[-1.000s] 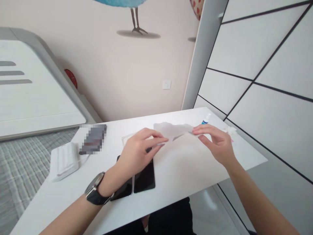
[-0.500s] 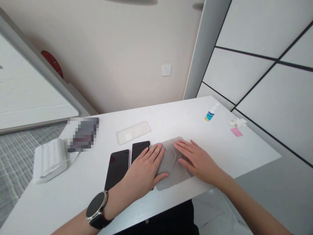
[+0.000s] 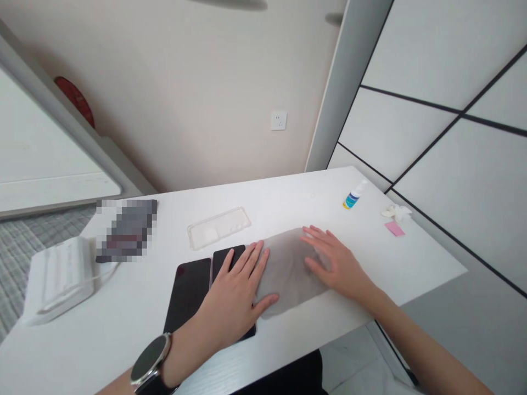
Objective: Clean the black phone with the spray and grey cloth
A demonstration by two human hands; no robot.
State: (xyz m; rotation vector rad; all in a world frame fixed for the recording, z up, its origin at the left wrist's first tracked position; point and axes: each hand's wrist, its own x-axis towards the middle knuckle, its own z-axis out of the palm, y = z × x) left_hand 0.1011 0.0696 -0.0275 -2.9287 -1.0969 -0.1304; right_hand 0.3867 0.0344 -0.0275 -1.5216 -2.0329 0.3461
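A thin grey cloth [image 3: 284,277] lies spread on the white table, fairly smooth. My left hand [image 3: 236,299] is flat with fingers stretched, its fingertips over the cloth's left edge and its palm across a black-screened phone [image 3: 222,264], which it partly hides. A second dark phone [image 3: 187,291] lies just left of that one, and my wrist covers its lower part. Over the cloth's right side is my right hand [image 3: 340,266], its fingers loosely spread and a little blurred. Whether those fingertips press on the cloth or hover, I cannot tell.
Behind the phones lies a clear phone case [image 3: 218,228]. A small spray bottle [image 3: 353,196] stands at the back right, near crumpled tissue [image 3: 398,213] and a pink paper [image 3: 395,229]. At left are a white box-like object [image 3: 61,280] with a cable and a pixelated dark item [image 3: 132,230].
My right hand has shifted slightly over the cloth's right side, and the cloth looks smoother. My left hand stays flat at its left edge. The camera view has turned a little.
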